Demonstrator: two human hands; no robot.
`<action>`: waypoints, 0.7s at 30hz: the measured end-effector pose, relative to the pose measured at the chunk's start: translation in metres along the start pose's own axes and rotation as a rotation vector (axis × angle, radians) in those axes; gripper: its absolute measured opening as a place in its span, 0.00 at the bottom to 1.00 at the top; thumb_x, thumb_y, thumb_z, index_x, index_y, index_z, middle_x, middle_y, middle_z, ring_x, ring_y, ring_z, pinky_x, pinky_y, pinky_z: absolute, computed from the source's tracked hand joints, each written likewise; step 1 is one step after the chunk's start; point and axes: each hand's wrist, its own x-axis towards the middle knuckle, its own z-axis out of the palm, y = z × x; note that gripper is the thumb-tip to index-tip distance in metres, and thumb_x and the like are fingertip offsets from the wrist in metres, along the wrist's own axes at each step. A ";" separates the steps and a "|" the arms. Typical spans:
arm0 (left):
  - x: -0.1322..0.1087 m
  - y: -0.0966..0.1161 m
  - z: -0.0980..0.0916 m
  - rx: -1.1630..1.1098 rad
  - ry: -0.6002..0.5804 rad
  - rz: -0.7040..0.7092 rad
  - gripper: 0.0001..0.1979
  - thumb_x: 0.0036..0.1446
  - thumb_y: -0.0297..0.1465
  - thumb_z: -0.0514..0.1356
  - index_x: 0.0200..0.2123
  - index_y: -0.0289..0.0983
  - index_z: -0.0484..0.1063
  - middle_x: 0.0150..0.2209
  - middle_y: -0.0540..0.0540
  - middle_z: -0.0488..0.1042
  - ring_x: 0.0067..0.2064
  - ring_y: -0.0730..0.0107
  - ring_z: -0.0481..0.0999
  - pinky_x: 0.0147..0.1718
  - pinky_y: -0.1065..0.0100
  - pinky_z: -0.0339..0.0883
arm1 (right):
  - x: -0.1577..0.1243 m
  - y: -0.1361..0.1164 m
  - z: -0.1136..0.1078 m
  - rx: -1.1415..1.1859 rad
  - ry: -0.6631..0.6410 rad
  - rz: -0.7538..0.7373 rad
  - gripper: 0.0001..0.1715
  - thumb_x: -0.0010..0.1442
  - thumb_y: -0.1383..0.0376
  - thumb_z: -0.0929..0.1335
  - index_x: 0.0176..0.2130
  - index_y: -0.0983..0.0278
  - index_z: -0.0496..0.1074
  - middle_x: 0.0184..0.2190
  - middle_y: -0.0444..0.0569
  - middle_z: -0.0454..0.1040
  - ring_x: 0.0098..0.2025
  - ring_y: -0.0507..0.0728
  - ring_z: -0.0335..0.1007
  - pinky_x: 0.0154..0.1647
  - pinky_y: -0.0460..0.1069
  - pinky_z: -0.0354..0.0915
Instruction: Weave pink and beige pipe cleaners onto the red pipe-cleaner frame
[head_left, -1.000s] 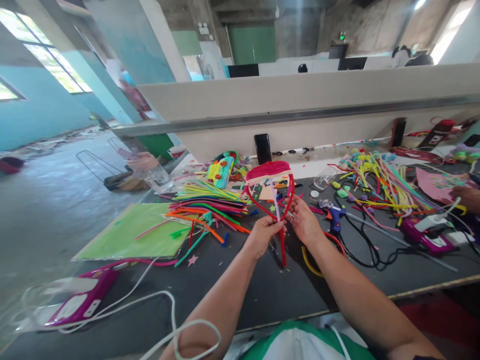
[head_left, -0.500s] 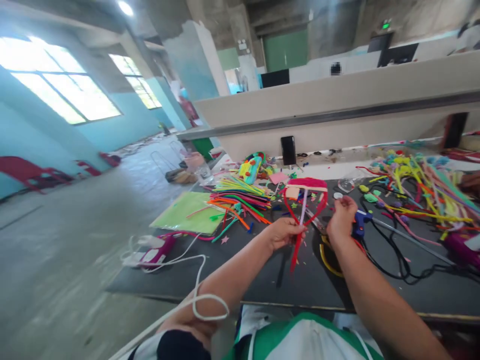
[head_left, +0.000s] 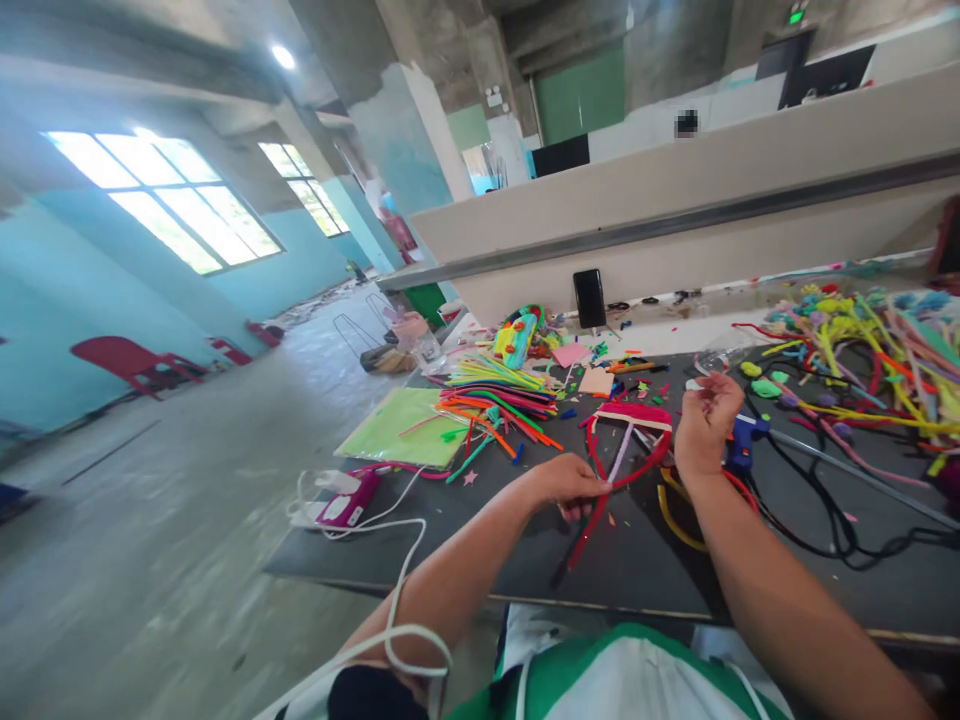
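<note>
Low over the dark table, my left hand [head_left: 571, 484] pinches a red pipe-cleaner shape [head_left: 636, 411] where its strands cross. The shape has a rounded loop with a thick red top, a pale band and a light purple strand down its middle; its red tails hang below my fingers. My right hand [head_left: 709, 420] is raised to the right of the loop, with its fingers closed on a small white disc [head_left: 694, 384]. A blue glue gun [head_left: 742, 440] lies just right of my right wrist. Under my right forearm is a curved yellow strand [head_left: 675, 520].
Colourful pipe cleaners [head_left: 502, 395] lie by a green packet [head_left: 401, 428] at left. A purple power strip [head_left: 351, 500] with white cables sits near the left edge. A black phone [head_left: 589, 298] leans on the partition. Another pipe-cleaner pile [head_left: 862, 350] and black cables are at right.
The view has shifted, so the scene sits further right. The red shape has tilted and is lower, closer to the table, still in my left hand. My right hand keeps the white disc.
</note>
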 end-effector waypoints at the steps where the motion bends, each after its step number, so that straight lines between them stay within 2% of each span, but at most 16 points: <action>1: -0.002 0.002 -0.006 0.042 0.030 0.015 0.23 0.40 0.49 0.65 0.22 0.32 0.74 0.18 0.46 0.72 0.15 0.75 0.66 0.16 0.73 0.59 | 0.002 0.003 0.001 0.009 0.017 0.020 0.24 0.56 0.63 0.64 0.52 0.62 0.60 0.44 0.51 0.66 0.41 0.56 0.64 0.46 0.56 0.60; 3: -0.004 0.004 -0.022 0.110 0.116 0.070 0.20 0.43 0.46 0.64 0.24 0.33 0.75 0.19 0.46 0.72 0.16 0.74 0.66 0.16 0.72 0.58 | 0.002 0.005 0.002 0.021 0.022 0.033 0.24 0.56 0.64 0.64 0.52 0.62 0.60 0.43 0.51 0.67 0.41 0.56 0.64 0.45 0.55 0.60; 5: 0.000 0.005 -0.044 0.196 0.259 0.139 0.17 0.47 0.43 0.62 0.27 0.33 0.75 0.20 0.48 0.72 0.16 0.74 0.66 0.17 0.72 0.58 | -0.002 0.004 0.003 0.027 -0.010 0.022 0.23 0.56 0.64 0.64 0.52 0.62 0.60 0.42 0.51 0.67 0.40 0.55 0.64 0.45 0.55 0.60; 7: 0.008 0.005 -0.069 0.354 0.509 0.251 0.16 0.50 0.41 0.58 0.28 0.33 0.76 0.20 0.49 0.71 0.18 0.75 0.66 0.19 0.73 0.58 | -0.009 0.001 0.006 0.038 -0.051 0.007 0.23 0.56 0.65 0.63 0.52 0.62 0.60 0.42 0.51 0.67 0.40 0.55 0.64 0.46 0.55 0.60; 10: 0.028 0.012 -0.107 0.752 0.868 0.272 0.16 0.56 0.37 0.54 0.31 0.34 0.77 0.24 0.48 0.74 0.26 0.71 0.71 0.26 0.72 0.62 | -0.016 -0.002 0.008 0.054 -0.092 -0.003 0.22 0.56 0.65 0.64 0.52 0.61 0.61 0.42 0.50 0.67 0.40 0.55 0.64 0.47 0.55 0.61; 11: 0.037 0.016 -0.118 0.802 0.908 0.270 0.15 0.56 0.35 0.53 0.33 0.33 0.77 0.27 0.47 0.75 0.30 0.69 0.72 0.30 0.71 0.63 | -0.017 -0.002 0.009 0.059 -0.097 -0.006 0.22 0.56 0.65 0.64 0.52 0.61 0.61 0.42 0.50 0.67 0.41 0.56 0.64 0.47 0.56 0.61; 13: 0.055 0.025 -0.134 0.871 0.928 0.265 0.14 0.56 0.32 0.53 0.38 0.34 0.77 0.34 0.44 0.76 0.36 0.66 0.73 0.36 0.68 0.64 | -0.017 -0.001 0.010 0.070 -0.097 -0.006 0.22 0.56 0.65 0.64 0.52 0.61 0.61 0.42 0.50 0.67 0.42 0.56 0.64 0.48 0.56 0.61; 15: 0.074 0.033 -0.143 0.961 0.918 0.262 0.12 0.54 0.29 0.55 0.38 0.34 0.78 0.38 0.40 0.76 0.42 0.62 0.72 0.42 0.66 0.62 | -0.016 0.000 0.009 0.077 -0.093 -0.003 0.22 0.56 0.64 0.64 0.52 0.61 0.61 0.42 0.50 0.67 0.42 0.56 0.64 0.48 0.56 0.61; 18: 0.096 0.037 -0.145 1.100 0.868 0.236 0.10 0.51 0.25 0.57 0.35 0.33 0.78 0.39 0.36 0.74 0.47 0.56 0.69 0.47 0.61 0.59 | -0.013 -0.001 0.008 0.075 -0.089 0.001 0.22 0.57 0.65 0.64 0.52 0.61 0.60 0.42 0.50 0.67 0.42 0.56 0.64 0.49 0.56 0.61; 21: 0.107 0.035 -0.144 1.220 0.808 0.219 0.10 0.51 0.22 0.56 0.32 0.31 0.77 0.39 0.33 0.73 0.49 0.52 0.67 0.48 0.57 0.57 | -0.011 -0.004 0.007 0.075 -0.093 0.002 0.22 0.57 0.65 0.63 0.52 0.61 0.60 0.43 0.50 0.67 0.43 0.56 0.64 0.49 0.56 0.61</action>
